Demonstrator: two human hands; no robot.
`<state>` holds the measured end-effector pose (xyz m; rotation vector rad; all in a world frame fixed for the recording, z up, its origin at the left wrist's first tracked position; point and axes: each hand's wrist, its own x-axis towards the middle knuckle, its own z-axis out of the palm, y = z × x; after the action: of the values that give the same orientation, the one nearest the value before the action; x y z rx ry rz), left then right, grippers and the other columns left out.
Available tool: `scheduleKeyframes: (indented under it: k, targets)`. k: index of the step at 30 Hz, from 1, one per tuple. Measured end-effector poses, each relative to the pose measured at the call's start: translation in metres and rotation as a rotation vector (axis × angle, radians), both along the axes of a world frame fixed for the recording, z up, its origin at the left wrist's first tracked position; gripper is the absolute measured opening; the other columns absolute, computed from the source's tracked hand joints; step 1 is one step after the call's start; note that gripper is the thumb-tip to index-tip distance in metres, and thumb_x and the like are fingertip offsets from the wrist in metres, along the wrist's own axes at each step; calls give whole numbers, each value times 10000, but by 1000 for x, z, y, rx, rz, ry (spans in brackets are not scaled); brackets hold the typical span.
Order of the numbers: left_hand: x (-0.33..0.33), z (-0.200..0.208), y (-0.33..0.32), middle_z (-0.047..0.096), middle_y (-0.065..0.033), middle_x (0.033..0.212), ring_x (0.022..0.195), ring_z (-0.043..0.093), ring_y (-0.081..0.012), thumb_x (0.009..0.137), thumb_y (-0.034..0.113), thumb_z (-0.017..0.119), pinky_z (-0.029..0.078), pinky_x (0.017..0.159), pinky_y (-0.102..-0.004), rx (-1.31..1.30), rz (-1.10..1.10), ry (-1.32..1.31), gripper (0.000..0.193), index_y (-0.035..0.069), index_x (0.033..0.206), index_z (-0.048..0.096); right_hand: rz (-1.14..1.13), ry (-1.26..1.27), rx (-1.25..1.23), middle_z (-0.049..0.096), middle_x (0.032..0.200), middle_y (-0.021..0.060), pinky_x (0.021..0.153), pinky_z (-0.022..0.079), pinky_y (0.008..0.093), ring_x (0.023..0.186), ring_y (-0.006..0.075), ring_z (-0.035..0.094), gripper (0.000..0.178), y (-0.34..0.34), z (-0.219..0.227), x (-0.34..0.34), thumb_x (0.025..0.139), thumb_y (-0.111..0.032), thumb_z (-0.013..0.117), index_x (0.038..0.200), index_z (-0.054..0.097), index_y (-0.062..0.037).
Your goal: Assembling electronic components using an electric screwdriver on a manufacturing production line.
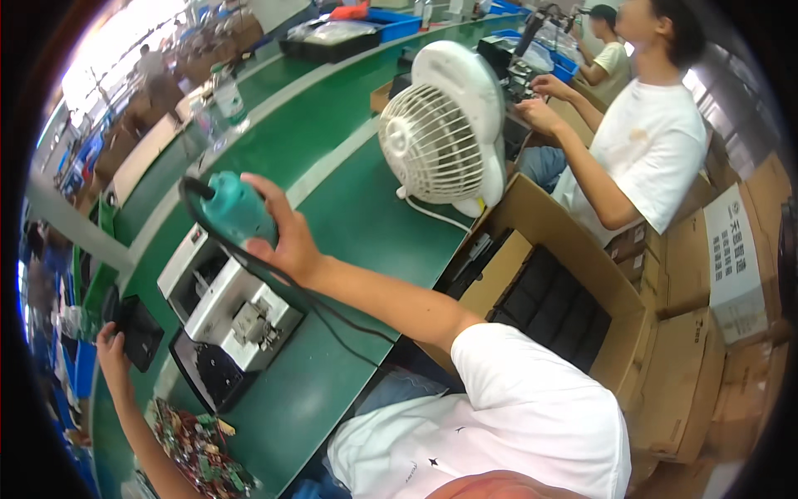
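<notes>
My right hand (287, 237) is wrapped round a teal electric screwdriver (237, 208), lifted over the green bench. Its black cord (332, 334) loops down across my forearm to the bench edge. Below it stands a white screw feeder (249, 320) with a metal mechanism on its near side. Beside the feeder is an open black tray (212, 370) with dark contents too small to make out. Far to the left, my left hand (114, 345) grips the edge of a flat black plastic casing (141, 334); its fingertips are partly hidden.
Loose small circuit boards (199, 445) lie in a heap at the near left. A white fan (445, 125) stands on the bench. To the right is an open carton (573, 333) with black blocks, beside stacked cartons (682, 382). A co-worker (640, 133) sits beyond. Bottles (226, 100) stand farther off.
</notes>
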<state>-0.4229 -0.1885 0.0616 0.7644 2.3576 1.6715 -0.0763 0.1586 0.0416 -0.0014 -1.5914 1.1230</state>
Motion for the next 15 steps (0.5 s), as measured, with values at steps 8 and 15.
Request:
scheduleKeyframes:
  k: [8,15]
  targets:
    - [-72,-69,79,579,-154,1038,870,580,-300,792,177,627,468,772,-368,-298,451,684,445,-4,1179,500,-129,-85,74,663,959,132,579,473,331,627,272,606,673,15,-2,21,791,-206,639,1384,345,-86]
    - [190,149,160,537,-161,1191,959,591,-225,797,114,680,457,858,-304,532,-216,743,542,24,1276,442,-221,-193,70,645,998,163,610,489,357,702,323,632,649,15,-17,2,814,-171,629,1372,328,-38]
